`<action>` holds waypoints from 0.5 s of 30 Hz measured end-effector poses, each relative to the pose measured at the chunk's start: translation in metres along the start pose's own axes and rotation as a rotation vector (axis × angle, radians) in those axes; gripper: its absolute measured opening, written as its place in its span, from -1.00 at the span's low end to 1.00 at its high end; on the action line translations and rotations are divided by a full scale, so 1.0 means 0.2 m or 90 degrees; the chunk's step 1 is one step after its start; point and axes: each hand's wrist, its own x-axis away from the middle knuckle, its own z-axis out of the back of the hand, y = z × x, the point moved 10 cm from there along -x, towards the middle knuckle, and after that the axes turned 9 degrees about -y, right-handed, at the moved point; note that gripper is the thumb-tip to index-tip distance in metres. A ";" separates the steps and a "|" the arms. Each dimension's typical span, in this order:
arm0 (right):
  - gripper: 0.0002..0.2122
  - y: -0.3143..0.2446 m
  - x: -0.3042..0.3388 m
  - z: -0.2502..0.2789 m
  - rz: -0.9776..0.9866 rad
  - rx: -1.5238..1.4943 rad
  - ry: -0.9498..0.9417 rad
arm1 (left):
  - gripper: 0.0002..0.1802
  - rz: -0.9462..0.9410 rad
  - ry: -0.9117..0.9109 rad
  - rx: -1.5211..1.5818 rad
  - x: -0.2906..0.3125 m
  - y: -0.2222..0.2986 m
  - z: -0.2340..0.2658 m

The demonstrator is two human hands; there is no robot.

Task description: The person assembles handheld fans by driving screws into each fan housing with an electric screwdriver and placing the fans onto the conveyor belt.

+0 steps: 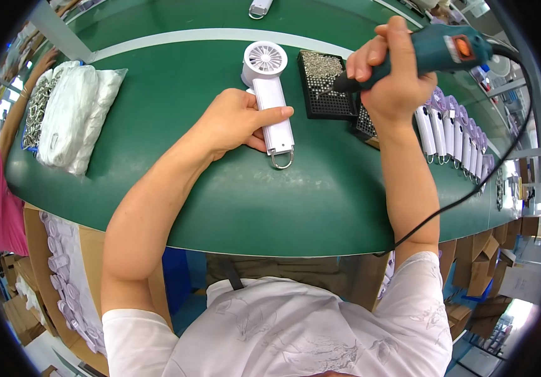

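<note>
A white handheld fan (273,103) lies on the green table, its round grille at the far end and a metal ring at the near end. My left hand (240,119) is closed around its handle, the thumb lying across the top. My right hand (396,78) grips a dark green electric screwdriver (437,51) with an orange switch. The screwdriver's tip points down and left, over a black screw tray (330,105) with rows of holes. Small silvery screws (322,65) are heaped at the tray's far end.
Several white and purple fans (449,135) stand in a row at the right. A second black tray (366,125) sits partly behind my right wrist. The screwdriver's cable (471,195) loops past my right forearm. Plastic bags (77,119) lie at the left, near another person's pink sleeve (3,204).
</note>
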 end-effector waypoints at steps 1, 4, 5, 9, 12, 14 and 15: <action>-0.79 -0.02 0.01 -0.03 -0.002 -0.026 -0.026 | -0.48 -0.005 0.001 -0.007 0.00 0.01 0.00; -0.71 -0.05 0.06 -0.14 -0.030 -0.081 -0.106 | -0.51 0.001 0.000 -0.009 0.00 -0.01 0.01; -0.70 -0.06 0.08 -0.19 -0.033 -0.097 -0.147 | -0.51 0.004 0.000 -0.008 0.00 -0.01 0.01; -0.71 -0.09 0.17 -0.33 -0.032 -0.105 -0.262 | -0.54 -0.007 -0.004 0.012 0.01 0.01 0.00; -0.72 -0.10 0.21 -0.35 -0.013 -0.041 -0.255 | -0.53 -0.009 -0.008 0.020 0.00 0.00 0.01; -0.80 -0.09 0.21 -0.36 -0.031 -0.105 -0.216 | -0.54 -0.009 -0.009 0.021 -0.01 -0.01 0.01; -0.87 -0.08 0.21 -0.34 -0.048 -0.168 -0.176 | -0.54 -0.006 -0.006 0.015 -0.01 -0.01 0.01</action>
